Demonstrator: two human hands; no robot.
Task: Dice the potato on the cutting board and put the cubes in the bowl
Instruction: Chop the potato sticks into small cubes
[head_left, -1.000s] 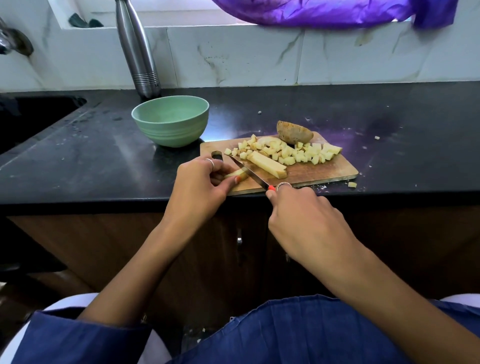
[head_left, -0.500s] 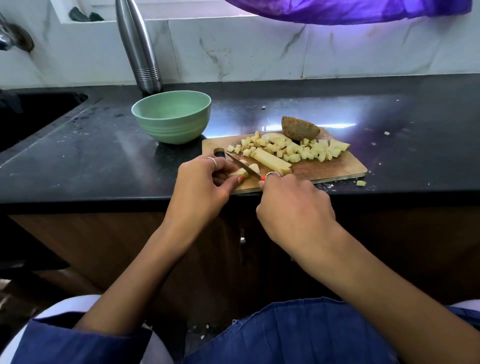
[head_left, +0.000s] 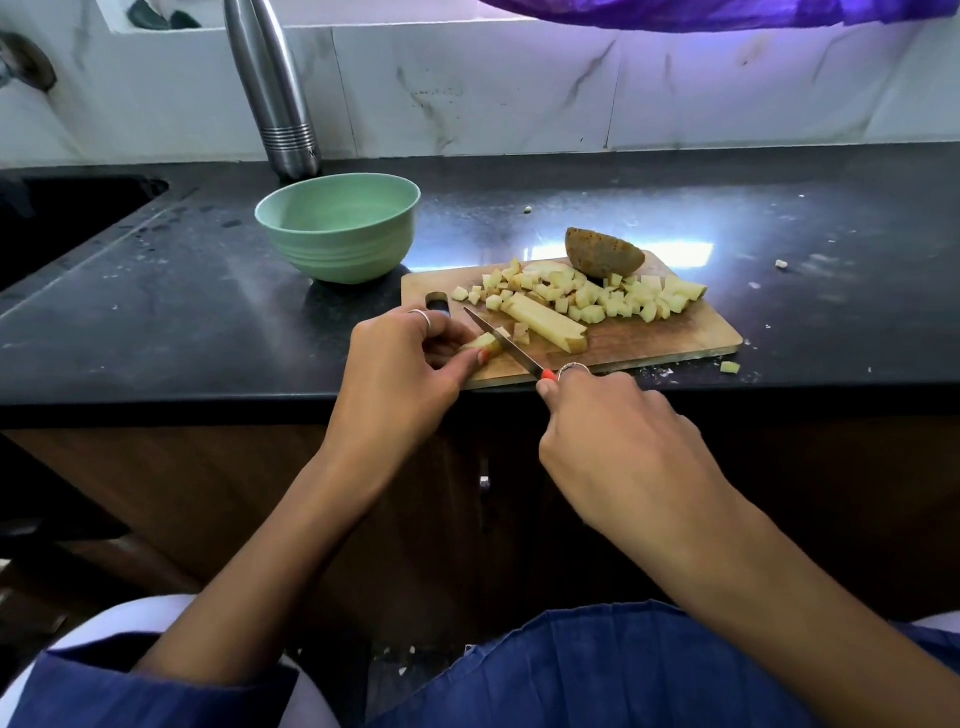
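Place: a home kitchen.
Worktop: a black stone counter (head_left: 156, 312) is running left to right, with wooden cabinet fronts (head_left: 234, 493) showing below it.
Wall: white marble-look tiles (head_left: 467, 88) are lining the far side.
Sink: a dark basin (head_left: 57, 218) is sitting at far left.
Bottle: a steel flask (head_left: 275, 88) is standing against the far tiles.

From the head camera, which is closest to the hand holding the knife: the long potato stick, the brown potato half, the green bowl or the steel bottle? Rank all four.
Measured from the right hand:
1. Long potato stick, on the cutting board just ahead of the hand.
2. Brown potato half, at the board's far edge.
3. Green bowl, off the board to the far left.
4. Steel bottle, behind the bowl against the wall.
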